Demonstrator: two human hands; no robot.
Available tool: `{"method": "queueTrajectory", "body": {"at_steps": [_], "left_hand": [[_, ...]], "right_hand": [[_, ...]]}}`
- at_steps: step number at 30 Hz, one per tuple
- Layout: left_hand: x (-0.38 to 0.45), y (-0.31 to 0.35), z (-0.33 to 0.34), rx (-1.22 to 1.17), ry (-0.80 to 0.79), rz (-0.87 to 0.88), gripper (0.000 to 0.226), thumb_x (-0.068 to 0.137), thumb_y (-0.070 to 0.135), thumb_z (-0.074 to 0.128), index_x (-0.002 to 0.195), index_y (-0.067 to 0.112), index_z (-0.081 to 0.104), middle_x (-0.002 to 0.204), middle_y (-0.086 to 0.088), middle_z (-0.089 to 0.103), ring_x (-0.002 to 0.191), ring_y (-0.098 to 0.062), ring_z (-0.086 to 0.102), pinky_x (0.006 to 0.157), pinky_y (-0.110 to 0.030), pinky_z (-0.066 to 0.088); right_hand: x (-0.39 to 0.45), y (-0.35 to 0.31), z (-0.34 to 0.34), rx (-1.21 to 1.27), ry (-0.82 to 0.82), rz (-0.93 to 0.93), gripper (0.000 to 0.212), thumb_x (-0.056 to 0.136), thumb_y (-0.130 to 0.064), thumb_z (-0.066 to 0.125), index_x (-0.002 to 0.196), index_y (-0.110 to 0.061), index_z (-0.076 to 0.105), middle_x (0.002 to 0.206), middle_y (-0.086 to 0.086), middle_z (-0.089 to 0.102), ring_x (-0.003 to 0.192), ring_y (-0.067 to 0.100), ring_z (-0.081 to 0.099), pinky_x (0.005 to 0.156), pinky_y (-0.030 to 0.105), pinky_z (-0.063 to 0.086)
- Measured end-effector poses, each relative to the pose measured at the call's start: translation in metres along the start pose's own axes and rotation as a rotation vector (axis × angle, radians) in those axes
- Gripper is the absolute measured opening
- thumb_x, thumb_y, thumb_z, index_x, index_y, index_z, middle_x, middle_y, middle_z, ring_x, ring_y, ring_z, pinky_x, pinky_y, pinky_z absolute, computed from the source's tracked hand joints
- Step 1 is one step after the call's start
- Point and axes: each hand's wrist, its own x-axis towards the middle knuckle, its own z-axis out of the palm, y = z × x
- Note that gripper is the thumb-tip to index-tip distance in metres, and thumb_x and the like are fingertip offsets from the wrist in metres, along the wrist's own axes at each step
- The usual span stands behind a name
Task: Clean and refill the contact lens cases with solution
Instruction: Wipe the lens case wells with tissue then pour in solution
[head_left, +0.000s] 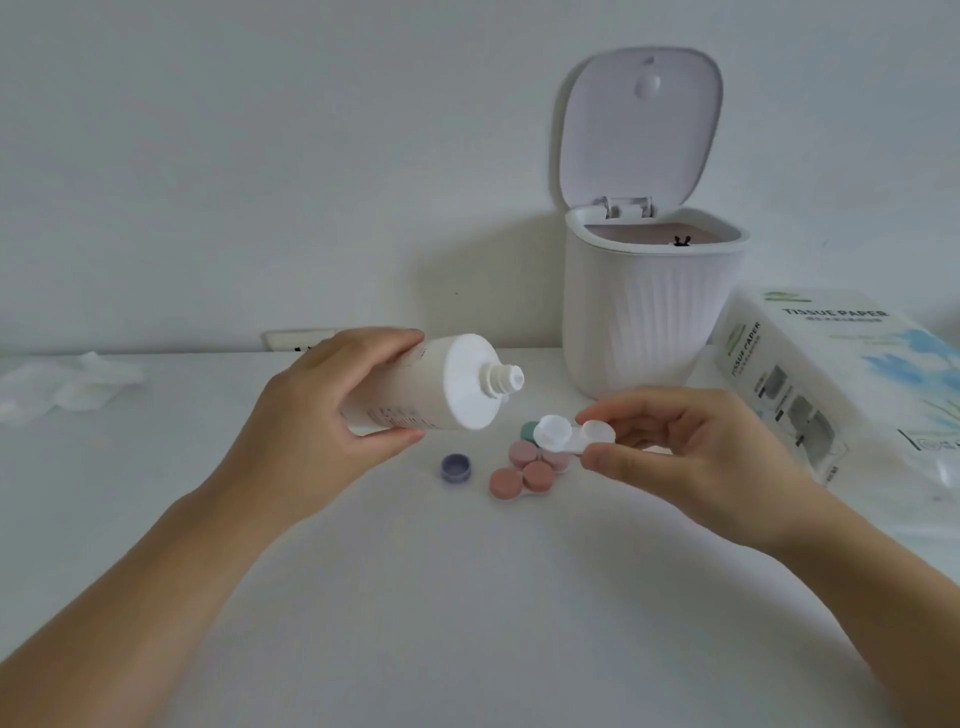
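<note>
My left hand (317, 410) grips a white solution bottle (441, 384), tipped on its side with its uncapped nozzle pointing right. My right hand (675, 447) pinches a white two-well lens case (571, 434) by its right well, both wells uncovered, just below and right of the nozzle. On the white table (467, 597) under the case lie pink lens cases with caps (524, 470) and a green cap (529, 430), partly hidden. A small purple cap (456, 466) sits to their left.
A white ribbed bin (654, 312) with its lid up stands behind my right hand. A tissue paper pack (831, 384) lies at the right edge. Crumpled tissues (67, 387) rest at the far left near the wall.
</note>
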Motion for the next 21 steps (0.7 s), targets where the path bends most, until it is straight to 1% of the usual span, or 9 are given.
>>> {"method": "queueTrajectory", "body": {"at_steps": [4,6,8,10,11,13,15,18,21], "left_hand": [[0.002,-0.003,0.001,0.062,0.021,0.055,0.074,0.066,0.014,0.093,0.129,0.030,0.058,0.125,0.034,0.054,0.118,0.014,0.046,0.097,-0.004,0.033],[0.002,-0.003,0.002,0.083,0.031,0.087,0.071,0.067,0.013,0.092,0.129,0.025,0.060,0.126,0.028,0.054,0.117,0.011,0.047,0.099,-0.003,0.031],[0.002,-0.003,0.003,0.096,0.033,0.114,0.069,0.067,0.011,0.092,0.128,0.021,0.061,0.127,0.023,0.055,0.120,0.003,0.048,0.101,-0.004,0.030],[0.003,-0.002,0.005,0.101,0.032,0.135,0.068,0.067,0.008,0.091,0.129,0.017,0.062,0.129,0.020,0.056,0.124,-0.001,0.046,0.105,-0.005,0.029],[0.003,-0.002,0.005,0.103,0.029,0.143,0.068,0.068,0.007,0.091,0.129,0.015,0.062,0.129,0.018,0.057,0.125,-0.002,0.046,0.109,-0.008,0.029],[0.004,-0.002,0.006,0.116,0.016,0.159,0.067,0.069,0.006,0.091,0.129,0.012,0.063,0.131,0.007,0.062,0.128,-0.010,0.051,0.118,-0.021,0.029],[0.004,-0.003,0.007,0.138,0.000,0.165,0.066,0.070,0.006,0.090,0.129,0.010,0.063,0.130,-0.001,0.065,0.127,-0.017,0.055,0.121,-0.031,0.030],[0.004,-0.003,0.008,0.150,-0.002,0.184,0.063,0.071,0.004,0.089,0.128,0.009,0.064,0.130,-0.002,0.066,0.125,-0.018,0.056,0.120,-0.035,0.032],[0.005,-0.002,0.009,0.153,0.015,0.215,0.061,0.071,0.003,0.088,0.127,0.008,0.065,0.130,-0.004,0.066,0.124,-0.019,0.056,0.118,-0.039,0.035]], "right_hand": [[-0.001,-0.002,0.005,0.003,-0.008,-0.021,0.028,0.071,-0.036,0.079,0.097,-0.024,0.078,0.084,-0.006,0.077,0.076,0.008,0.071,0.078,0.018,0.055],[-0.002,-0.001,0.007,-0.017,-0.012,-0.029,0.021,0.075,-0.029,0.081,0.096,-0.026,0.078,0.083,-0.007,0.077,0.075,0.006,0.070,0.078,0.017,0.055],[-0.003,0.000,0.008,-0.040,-0.017,-0.035,0.017,0.079,-0.022,0.082,0.094,-0.028,0.078,0.082,-0.009,0.077,0.073,0.004,0.069,0.076,0.017,0.054],[-0.003,0.001,0.008,-0.054,-0.029,-0.039,0.016,0.080,-0.020,0.082,0.092,-0.029,0.078,0.079,-0.012,0.075,0.071,0.001,0.068,0.073,0.013,0.051],[-0.003,0.001,0.009,-0.053,-0.038,-0.040,0.015,0.081,-0.020,0.082,0.091,-0.029,0.077,0.079,-0.014,0.075,0.070,0.000,0.068,0.072,0.010,0.050],[-0.003,0.000,0.011,-0.045,-0.051,-0.040,0.014,0.080,-0.020,0.082,0.091,-0.028,0.077,0.079,-0.014,0.076,0.070,-0.001,0.068,0.072,0.009,0.050],[-0.003,0.000,0.011,-0.036,-0.068,-0.043,0.014,0.081,-0.020,0.082,0.091,-0.028,0.077,0.079,-0.015,0.076,0.071,-0.002,0.068,0.072,0.009,0.050],[-0.004,0.001,0.011,-0.038,-0.089,-0.053,0.015,0.081,-0.018,0.083,0.089,-0.028,0.077,0.078,-0.017,0.076,0.070,-0.004,0.068,0.070,0.007,0.049],[-0.004,0.002,0.012,-0.063,-0.095,-0.056,0.013,0.079,-0.027,0.084,0.089,-0.030,0.077,0.079,-0.015,0.075,0.070,-0.003,0.068,0.070,0.009,0.050]]}}
